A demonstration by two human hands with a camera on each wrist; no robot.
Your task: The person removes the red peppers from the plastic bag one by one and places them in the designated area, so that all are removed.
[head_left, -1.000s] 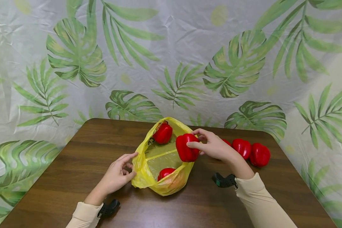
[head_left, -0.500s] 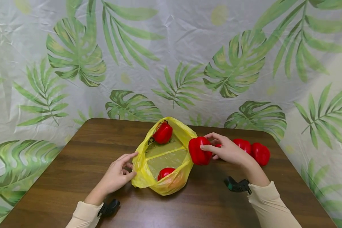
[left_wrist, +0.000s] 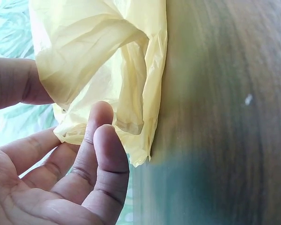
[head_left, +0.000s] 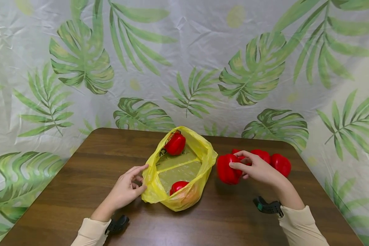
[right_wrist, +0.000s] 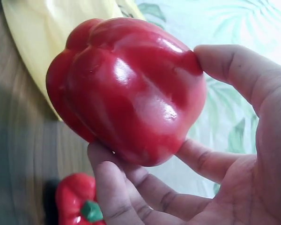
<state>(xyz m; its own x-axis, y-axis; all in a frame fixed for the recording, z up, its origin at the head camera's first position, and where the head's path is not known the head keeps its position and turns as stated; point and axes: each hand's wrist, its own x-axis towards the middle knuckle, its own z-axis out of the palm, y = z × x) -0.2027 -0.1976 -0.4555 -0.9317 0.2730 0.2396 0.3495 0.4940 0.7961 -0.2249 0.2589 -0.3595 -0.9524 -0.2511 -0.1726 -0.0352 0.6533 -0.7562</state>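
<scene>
A yellow plastic bag [head_left: 160,184] stands on the table with its mouth spread wide. Inside are a red bell pepper [head_left: 175,144] near the far side and another red pepper [head_left: 178,187] near the front, partly hidden by the rim. My left hand [head_left: 126,188] holds the bag's left rim; in the left wrist view the thin yellow film [left_wrist: 93,51] runs between thumb and fingers. To the right of the bag, my right hand [head_left: 258,167] grips a glossy red bell pepper [right_wrist: 126,89] between thumb and fingers, above the table.
Red peppers [head_left: 281,165] lie in a group at the table's right, partly behind the right hand. In the right wrist view a pepper with a green stem [right_wrist: 79,199] lies below. A leaf-printed cloth [head_left: 190,61] hangs behind the brown table [head_left: 89,157].
My right hand has carried its pepper from over the bag's right rim outward to the right and slightly down. The left hand and the peppers inside the bag stay in place.
</scene>
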